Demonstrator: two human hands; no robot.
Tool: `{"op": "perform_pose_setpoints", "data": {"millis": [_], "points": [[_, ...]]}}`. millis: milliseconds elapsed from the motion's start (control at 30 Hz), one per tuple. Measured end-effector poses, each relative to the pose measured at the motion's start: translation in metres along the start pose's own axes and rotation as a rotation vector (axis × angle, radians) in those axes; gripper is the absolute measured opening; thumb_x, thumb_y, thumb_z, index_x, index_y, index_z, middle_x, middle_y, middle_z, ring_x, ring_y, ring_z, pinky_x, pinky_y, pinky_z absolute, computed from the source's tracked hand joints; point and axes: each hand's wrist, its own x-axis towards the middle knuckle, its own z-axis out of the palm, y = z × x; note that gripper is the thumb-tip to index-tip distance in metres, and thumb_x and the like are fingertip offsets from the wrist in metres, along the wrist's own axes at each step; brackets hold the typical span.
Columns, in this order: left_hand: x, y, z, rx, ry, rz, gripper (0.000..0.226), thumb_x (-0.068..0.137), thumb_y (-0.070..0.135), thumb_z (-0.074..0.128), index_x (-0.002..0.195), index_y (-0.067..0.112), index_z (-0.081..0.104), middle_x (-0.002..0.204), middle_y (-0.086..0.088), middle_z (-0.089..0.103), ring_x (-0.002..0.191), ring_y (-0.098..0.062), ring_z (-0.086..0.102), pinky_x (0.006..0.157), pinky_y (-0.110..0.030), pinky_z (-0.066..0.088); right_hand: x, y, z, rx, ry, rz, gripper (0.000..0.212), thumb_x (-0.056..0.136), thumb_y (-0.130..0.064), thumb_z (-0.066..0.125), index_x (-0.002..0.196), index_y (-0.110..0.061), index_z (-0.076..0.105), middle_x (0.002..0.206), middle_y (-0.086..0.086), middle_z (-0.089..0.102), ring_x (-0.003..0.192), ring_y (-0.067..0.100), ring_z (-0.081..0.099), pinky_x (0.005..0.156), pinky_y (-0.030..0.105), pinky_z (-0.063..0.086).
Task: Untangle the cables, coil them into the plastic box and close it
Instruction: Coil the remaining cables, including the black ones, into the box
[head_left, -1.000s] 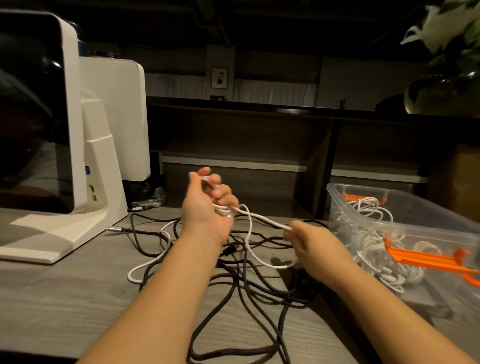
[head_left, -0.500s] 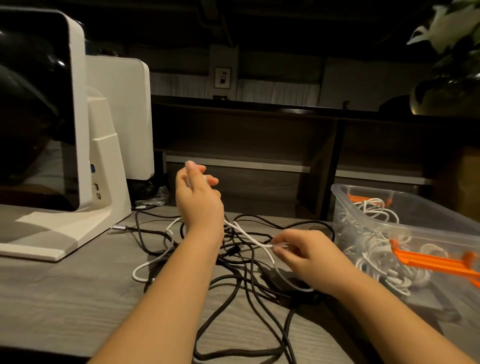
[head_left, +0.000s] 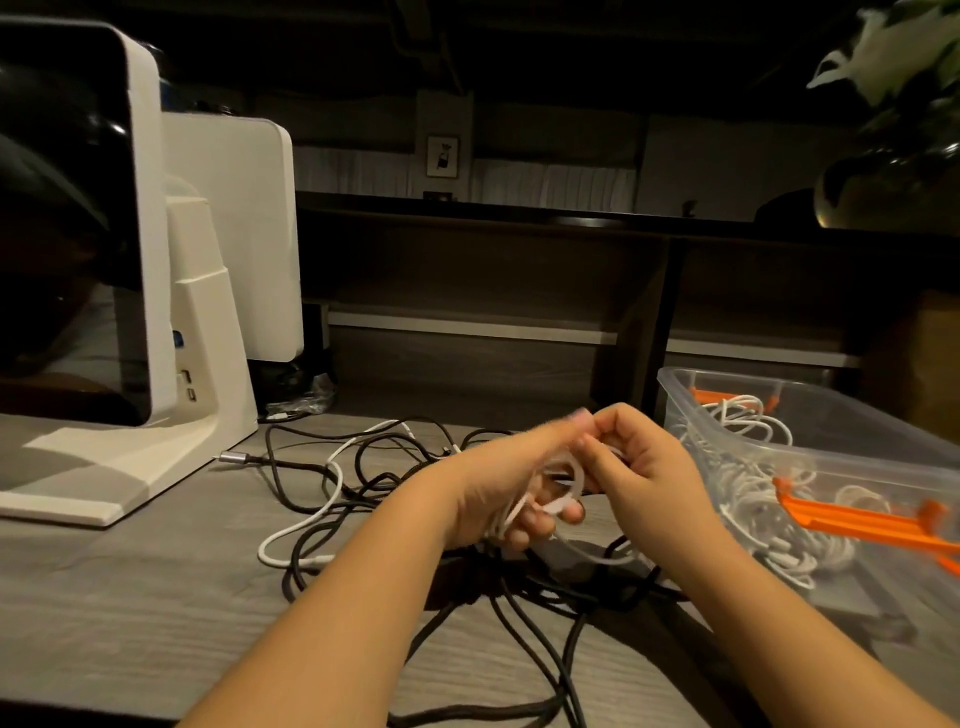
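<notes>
A white cable (head_left: 332, 488) trails across the grey desk and ends in small loops held between my hands. My left hand (head_left: 511, 486) grips those loops, with my right hand (head_left: 641, 467) pinching the same cable just beside it. Under and around them lies a tangle of black cables (head_left: 524, 618). The clear plastic box (head_left: 810, 415) stands open at the right, with coiled white cables (head_left: 753, 488) inside. An orange-clipped lid (head_left: 862, 525) leans at the box's near side.
A white monitor on a stand (head_left: 192, 332) fills the left of the desk, a second white panel (head_left: 244, 234) behind it. A USB plug (head_left: 234, 458) lies near the stand's base. A plant in a dark vase (head_left: 883, 176) sits at the upper right.
My left hand has dropped and swung right, meeting my right hand, which rose toward it. The white cable between them is now gathered into small loops.
</notes>
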Motion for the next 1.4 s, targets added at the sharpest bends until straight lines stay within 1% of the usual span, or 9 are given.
{"op": "perform_pose_setpoints", "data": {"millis": [167,333,500,600,700,900,1100,1233,1400], "points": [[-0.001,-0.002,0.004,0.063,-0.095,0.037,0.019,0.096,0.029,0.064,0.111,0.018,0.059,0.075,0.004,0.062,0.054,-0.005,0.049,0.047,-0.015,0.038,0.003,0.001,-0.001,0.048,0.043,0.066,0.015,0.086,-0.025,0.071,0.082,-0.011,0.065,0.070,0.009,0.068,0.067,0.028,0.065,0.060,0.040,0.054],[-0.003,-0.002,0.006,-0.022,-0.097,0.033,0.016,0.097,0.034,0.062,0.105,0.021,0.059,0.071,0.008,0.059,0.051,-0.001,0.041,0.045,-0.012,0.032,0.004,0.003,-0.001,0.105,0.058,0.080,0.016,0.085,-0.025,0.072,0.079,-0.011,0.067,0.062,0.004,0.061,0.055,0.012,0.053,0.050,0.021,0.042],[-0.005,-0.002,0.004,0.039,-0.180,0.068,0.017,0.093,0.028,0.066,0.104,0.019,0.057,0.076,0.008,0.056,0.055,-0.003,0.037,0.049,-0.013,0.030,0.004,0.002,-0.003,0.049,0.210,0.042,0.016,0.087,-0.023,0.072,0.076,-0.014,0.065,0.063,0.005,0.059,0.059,0.011,0.053,0.058,0.033,0.048],[-0.002,0.000,0.009,0.009,-0.064,0.062,0.018,0.098,0.035,0.061,0.093,0.018,0.061,0.069,0.007,0.052,0.052,-0.002,0.036,0.046,-0.013,0.029,0.004,0.003,-0.003,0.054,0.205,0.057,0.017,0.089,-0.024,0.069,0.075,-0.017,0.063,0.064,0.007,0.059,0.061,0.015,0.053,0.058,0.038,0.047],[0.003,0.001,0.010,-0.170,0.115,0.100,0.029,0.102,0.043,0.050,0.106,0.018,0.062,0.066,0.008,0.052,0.048,-0.002,0.035,0.042,-0.013,0.028,0.003,0.004,-0.003,0.058,0.123,0.075,0.019,0.097,-0.025,0.058,0.078,-0.024,0.062,0.060,-0.003,0.053,0.056,0.009,0.047,0.052,0.028,0.038],[0.014,-0.003,0.014,-0.207,0.442,0.252,0.031,0.104,0.041,0.045,0.104,0.019,0.066,0.074,0.001,0.058,0.049,-0.006,0.042,0.047,-0.018,0.034,-0.001,-0.002,0.010,0.115,-0.049,0.196,0.021,0.104,-0.022,0.043,0.093,-0.010,0.056,0.058,-0.002,0.049,0.046,0.006,0.041,0.043,0.022,0.033],[0.018,-0.001,0.015,-0.285,0.739,0.429,0.032,0.106,0.035,0.042,0.097,0.015,0.066,0.080,-0.003,0.072,0.060,-0.010,0.068,0.058,-0.021,0.056,-0.002,-0.001,0.015,-0.116,-0.253,0.234,0.021,0.103,-0.025,0.044,0.090,-0.018,0.060,0.062,-0.003,0.059,0.049,0.002,0.051,0.051,0.020,0.041],[0.016,0.003,0.011,-0.647,0.681,0.482,0.033,0.107,0.036,0.038,0.105,0.015,0.064,0.101,-0.003,0.076,0.090,-0.017,0.075,0.081,-0.035,0.058,-0.001,0.000,0.017,-0.244,-0.391,0.225,0.013,0.101,-0.028,0.050,0.098,-0.029,0.062,0.085,-0.009,0.065,0.074,0.001,0.059,0.070,0.020,0.049],[0.007,0.009,0.005,-1.017,0.520,0.445,0.033,0.107,0.038,0.039,0.108,0.016,0.064,0.075,0.000,0.074,0.056,-0.011,0.066,0.055,-0.025,0.052,-0.005,-0.008,0.020,-0.313,-0.521,0.209,0.018,0.101,-0.023,0.048,0.098,-0.034,0.062,0.099,-0.009,0.066,0.093,0.006,0.063,0.090,0.031,0.053]]}}
